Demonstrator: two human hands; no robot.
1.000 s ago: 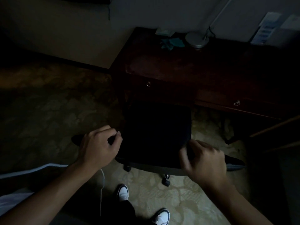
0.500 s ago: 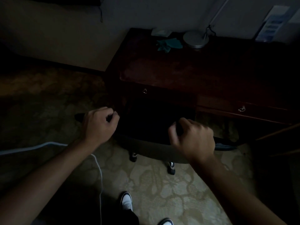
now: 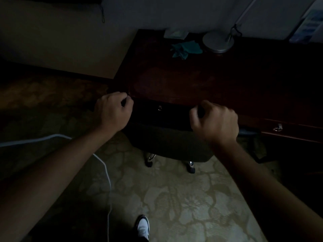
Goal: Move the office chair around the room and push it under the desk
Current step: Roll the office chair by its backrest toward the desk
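Two hands gripping office chair (image 3: pixel 167 142), seat hidden under desk (image 3: pixel 201 79)

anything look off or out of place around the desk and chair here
Two small things. A white cord trails loose across the carpet just left of the chair, close to its wheels. A teal cloth lies crumpled on the desk by the lamp base. Nothing looks spilled or broken, though the room is dim.
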